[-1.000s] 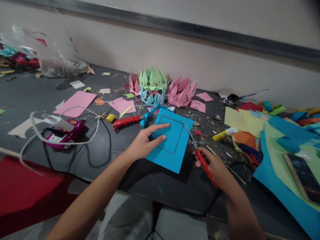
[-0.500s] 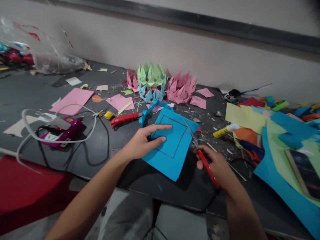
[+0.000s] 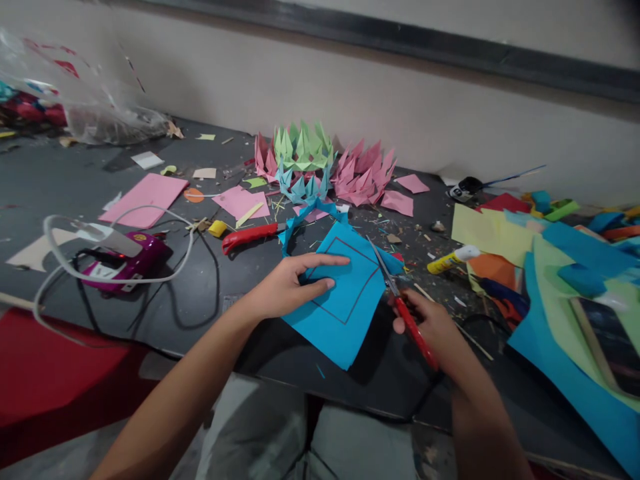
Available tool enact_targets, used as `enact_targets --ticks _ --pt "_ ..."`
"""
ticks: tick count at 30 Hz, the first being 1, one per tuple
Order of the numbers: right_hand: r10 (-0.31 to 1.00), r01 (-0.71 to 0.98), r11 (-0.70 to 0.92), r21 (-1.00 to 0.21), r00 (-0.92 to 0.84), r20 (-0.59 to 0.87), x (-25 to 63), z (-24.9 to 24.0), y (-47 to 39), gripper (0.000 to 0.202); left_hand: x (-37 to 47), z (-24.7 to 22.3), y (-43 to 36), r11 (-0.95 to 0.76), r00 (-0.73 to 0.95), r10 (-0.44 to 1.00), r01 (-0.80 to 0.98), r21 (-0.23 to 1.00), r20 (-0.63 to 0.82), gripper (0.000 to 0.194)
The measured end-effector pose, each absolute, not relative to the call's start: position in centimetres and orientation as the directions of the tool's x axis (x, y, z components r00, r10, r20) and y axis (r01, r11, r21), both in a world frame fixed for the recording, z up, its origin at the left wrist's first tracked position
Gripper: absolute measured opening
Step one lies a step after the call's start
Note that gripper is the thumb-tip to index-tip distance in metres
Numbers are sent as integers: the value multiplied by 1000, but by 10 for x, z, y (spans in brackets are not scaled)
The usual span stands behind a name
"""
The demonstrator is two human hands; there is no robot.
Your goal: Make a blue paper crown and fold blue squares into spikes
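A blue sheet (image 3: 350,300) with a dark outlined rectangle lies tilted over the table in front of me. My left hand (image 3: 295,283) is on its left side, index finger stretched across the paper and thumb apart from it, holding the sheet. My right hand (image 3: 425,320) grips red-handled scissors (image 3: 413,331), whose blades point up and left at the sheet's right side. The blades look nearly closed at the paper, and a flap of blue sticks out beyond them. Part of the right-hand fingers is hidden behind the handles.
Folded paper crowns (image 3: 305,150) stand by the wall. A red cutter (image 3: 250,237), pink sheets and scraps lie left of them. A purple power adapter (image 3: 127,260) with cables is at left. A glue stick (image 3: 453,260), coloured papers and a phone (image 3: 607,340) are at right.
The blue sheet has shifted and turned slightly, with its upper right flap now farther out past the blades. The left hand has moved slightly right.
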State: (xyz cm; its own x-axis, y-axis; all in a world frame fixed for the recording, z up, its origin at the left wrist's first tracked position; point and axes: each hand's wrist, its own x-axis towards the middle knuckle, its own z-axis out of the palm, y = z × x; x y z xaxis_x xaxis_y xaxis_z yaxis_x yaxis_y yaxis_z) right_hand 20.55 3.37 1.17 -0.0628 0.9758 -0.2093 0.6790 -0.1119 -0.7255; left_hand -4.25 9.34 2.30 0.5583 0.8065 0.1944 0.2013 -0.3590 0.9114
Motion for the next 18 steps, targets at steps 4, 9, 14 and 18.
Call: enact_targets --ticks 4,9,14,18 --pt "969 671 -168 -722 -21 -245 207 14 33 9 -42 22 94 -351 564 806 211 912 180 33" --pt "969 623 -199 -756 12 -245 207 12 35 12 -44 21 95 -349 540 821 217 912 186 34" --pt "953 425 -287 -859 37 -301 206 8 35 26 -43 20 93 -316 454 866 175 932 209 53" --pt "958 190 -271 -943 -40 -284 203 4 33 45 -41 18 93 -279 362 901 69 958 237 67"
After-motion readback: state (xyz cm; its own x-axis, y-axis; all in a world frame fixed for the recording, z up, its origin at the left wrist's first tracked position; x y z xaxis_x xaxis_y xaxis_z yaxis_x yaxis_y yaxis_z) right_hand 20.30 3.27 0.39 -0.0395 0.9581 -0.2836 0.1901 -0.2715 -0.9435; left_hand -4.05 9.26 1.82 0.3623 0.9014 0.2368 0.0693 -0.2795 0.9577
